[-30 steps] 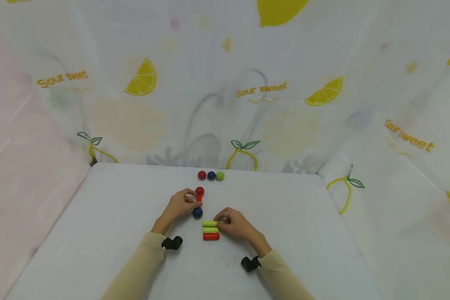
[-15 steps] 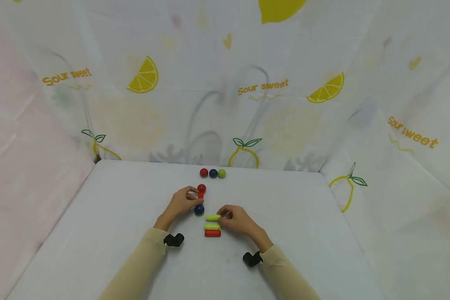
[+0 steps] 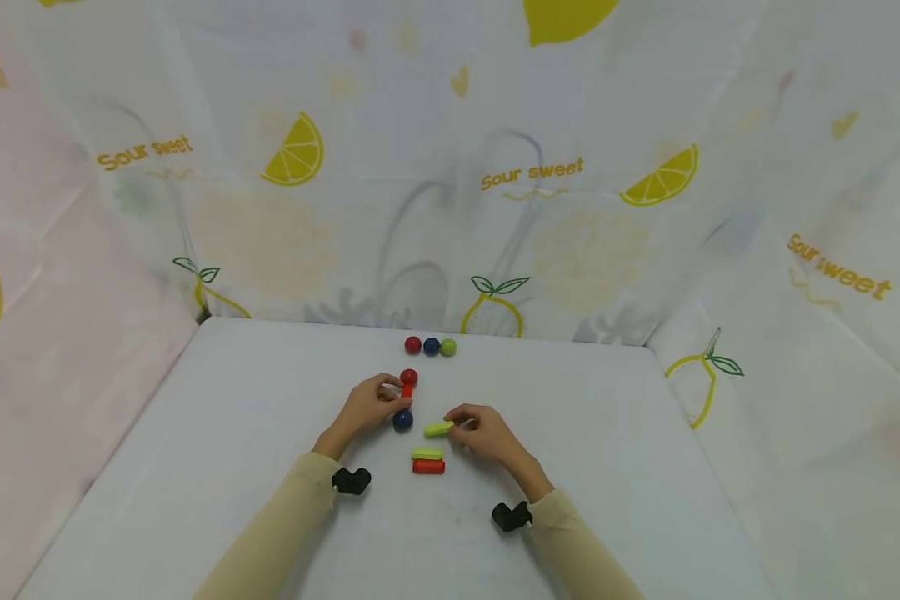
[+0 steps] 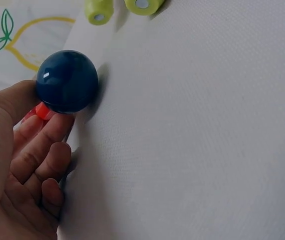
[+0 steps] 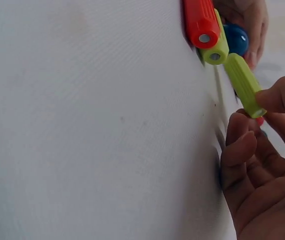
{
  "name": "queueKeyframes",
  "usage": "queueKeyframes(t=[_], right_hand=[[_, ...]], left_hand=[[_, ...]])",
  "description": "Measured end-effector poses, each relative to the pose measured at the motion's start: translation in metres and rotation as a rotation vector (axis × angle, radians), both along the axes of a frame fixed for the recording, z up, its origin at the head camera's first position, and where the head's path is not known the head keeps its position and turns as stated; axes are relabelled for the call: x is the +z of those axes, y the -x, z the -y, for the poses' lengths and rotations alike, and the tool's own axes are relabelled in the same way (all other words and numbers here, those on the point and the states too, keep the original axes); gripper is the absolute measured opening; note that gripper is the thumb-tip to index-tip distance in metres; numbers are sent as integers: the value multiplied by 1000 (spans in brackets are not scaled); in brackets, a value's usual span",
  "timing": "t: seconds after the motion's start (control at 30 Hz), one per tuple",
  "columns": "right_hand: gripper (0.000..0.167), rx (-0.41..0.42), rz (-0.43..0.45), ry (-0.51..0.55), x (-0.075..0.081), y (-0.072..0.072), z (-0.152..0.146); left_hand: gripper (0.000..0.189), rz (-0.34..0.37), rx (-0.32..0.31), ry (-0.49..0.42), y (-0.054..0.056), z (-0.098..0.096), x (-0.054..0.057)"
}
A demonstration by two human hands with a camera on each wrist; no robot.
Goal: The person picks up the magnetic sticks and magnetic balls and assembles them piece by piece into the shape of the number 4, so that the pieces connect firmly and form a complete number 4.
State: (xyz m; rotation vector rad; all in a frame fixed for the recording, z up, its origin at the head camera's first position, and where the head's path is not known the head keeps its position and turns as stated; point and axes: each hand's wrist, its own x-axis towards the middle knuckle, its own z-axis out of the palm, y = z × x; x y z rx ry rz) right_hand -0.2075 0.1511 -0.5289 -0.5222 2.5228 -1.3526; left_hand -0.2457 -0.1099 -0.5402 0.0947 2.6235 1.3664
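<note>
My left hand (image 3: 369, 405) pinches a red magnetic rod (image 3: 407, 390) between thumb and fingers. A red ball (image 3: 408, 377) sits at the rod's far end and a dark blue ball (image 3: 402, 420) at its near end. The left wrist view shows the blue ball (image 4: 66, 81) large beside the thumb, the red rod mostly hidden behind it. To the right, my right hand (image 3: 486, 435) holds a yellow-green magnetic rod (image 3: 437, 429) by one end, tilted, its free end toward the blue ball. Pale metal shows at the rod's end (image 5: 259, 113) in the right wrist view.
Nearer the person, another yellow-green rod (image 3: 427, 454) and a red rod (image 3: 429, 467) lie side by side on the white table (image 3: 585, 467). At the back stand a red ball (image 3: 413, 345), a blue ball (image 3: 431, 346) and a green ball (image 3: 448, 347) in a row.
The right hand has drawn its yellow-green rod away from the other two rods, forward and a little right, and tilted it. The left hand keeps its grip on the red rod.
</note>
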Motion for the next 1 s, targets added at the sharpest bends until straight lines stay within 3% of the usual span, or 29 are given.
queueKeyframes(t=[0.2,0.57,1.0], right_hand=[[23,-65,11,64,0,2,2],[24,-129,67,127,-4,7,6],[21,-165,80,181,-7,6,6]], left_hand=[[41,-10,-2,-1,0,-1,4],[37,-96,33,-4,-4,0,-2],[38,-102,43,-3,-3,-1,-3]])
